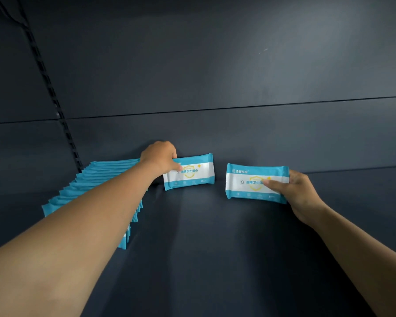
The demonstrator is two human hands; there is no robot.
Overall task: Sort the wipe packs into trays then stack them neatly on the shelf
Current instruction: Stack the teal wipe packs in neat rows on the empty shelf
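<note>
Two blue-and-white wipe packs are on the dark shelf. My left hand grips the left end of one wipe pack, which stands upright against the back wall. To its right, my right hand holds a second wipe pack by its right end, thumb on the front face, a little forward of the wall. A row of several more wipe packs stands on edge at the left, partly hidden behind my left forearm.
The dark back panel rises behind the packs. A slotted upright rail runs diagonally at the left. No tray is in view.
</note>
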